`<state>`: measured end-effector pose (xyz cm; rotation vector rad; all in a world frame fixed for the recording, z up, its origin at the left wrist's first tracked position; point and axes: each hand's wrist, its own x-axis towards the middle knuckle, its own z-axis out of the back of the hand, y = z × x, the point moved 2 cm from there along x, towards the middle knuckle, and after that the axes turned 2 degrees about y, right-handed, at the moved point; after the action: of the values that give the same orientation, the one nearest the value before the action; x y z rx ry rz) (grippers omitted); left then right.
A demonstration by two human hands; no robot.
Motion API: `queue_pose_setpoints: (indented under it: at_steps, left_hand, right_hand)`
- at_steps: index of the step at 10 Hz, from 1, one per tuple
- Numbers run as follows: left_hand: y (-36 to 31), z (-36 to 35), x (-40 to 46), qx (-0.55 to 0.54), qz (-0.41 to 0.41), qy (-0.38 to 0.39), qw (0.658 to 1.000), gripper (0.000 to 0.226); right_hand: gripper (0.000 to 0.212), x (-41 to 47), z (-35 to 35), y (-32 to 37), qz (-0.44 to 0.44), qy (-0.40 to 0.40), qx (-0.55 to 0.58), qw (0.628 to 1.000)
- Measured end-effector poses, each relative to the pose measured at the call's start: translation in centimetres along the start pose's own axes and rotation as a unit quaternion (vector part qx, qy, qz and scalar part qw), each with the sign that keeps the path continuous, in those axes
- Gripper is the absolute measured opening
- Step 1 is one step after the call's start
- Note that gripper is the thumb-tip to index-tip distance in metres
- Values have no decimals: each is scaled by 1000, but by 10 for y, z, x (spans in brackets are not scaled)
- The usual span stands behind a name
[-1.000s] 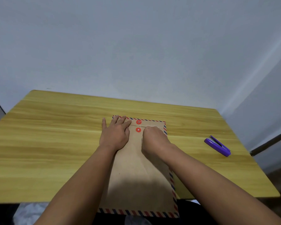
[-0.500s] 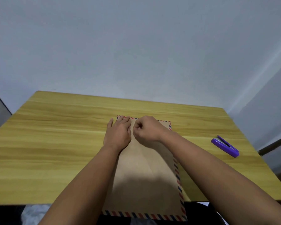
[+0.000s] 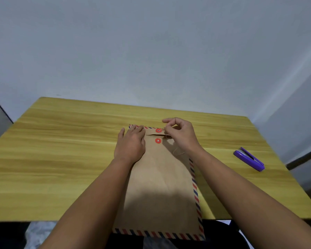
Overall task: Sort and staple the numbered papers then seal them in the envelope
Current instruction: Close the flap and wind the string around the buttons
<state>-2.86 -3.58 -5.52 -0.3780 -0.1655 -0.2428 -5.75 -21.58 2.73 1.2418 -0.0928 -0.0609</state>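
Observation:
A brown envelope point(image 3: 162, 186) with a red and blue striped border lies lengthwise on the wooden table point(image 3: 61, 159), its near end hanging over the front edge. Its flap is folded down at the far end, with two red button discs point(image 3: 158, 135) showing. My left hand point(image 3: 130, 144) presses flat on the envelope's upper left corner. My right hand point(image 3: 180, 134) pinches the thin closure string point(image 3: 176, 150) just right of the upper disc; a loop of the string trails below the hand. The numbered papers are not visible.
A purple stapler point(image 3: 249, 159) lies on the table to the right, near the right edge. A plain wall rises behind the table. Below the front edge are dark clothing and something pale on the floor.
My right hand has lifted off the discs and moved right, uncovering both red discs, and now pinches the string. My left hand stays pressed on the envelope.

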Motion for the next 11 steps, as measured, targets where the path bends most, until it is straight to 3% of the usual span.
queue_pose_setpoints:
  at_steps: [1,2,4,5,6,7,9,10,11]
  left_hand:
    - [0,0,0,-6,3,-2,1000,43]
    - [-1,0,0,-3,3,-1,1000,44]
    - [-2,2,0,-4,6,3,1000,46]
    - [-1,1,0,-4,7,4,1000,46]
    - [0,0,0,-3,5,4,1000,46]
    - [-1,2,1,-7,6,5,1000,46]
    - [0,1,0,-11,5,3,1000,45]
    - [0,1,0,-12,5,5,1000,45]
    - [0,3,0,-16,3,10,1000,44]
  right_hand:
    - [15,-3,2,-2,-20,58,22,998]
    - [8,-2,2,-17,-67,62,-48,995]
    - [15,0,1,-34,2,21,-327,945]
    - [22,-6,-2,-34,76,55,-478,873]
    - [23,-15,-9,-26,122,121,-631,757]
    - [28,-22,-18,-16,147,161,-699,681]
    - [29,-32,-39,-8,170,168,-701,671]
    - [24,-25,-44,-10,160,148,-673,706]
    - [19,-10,-45,-13,138,130,-610,770]
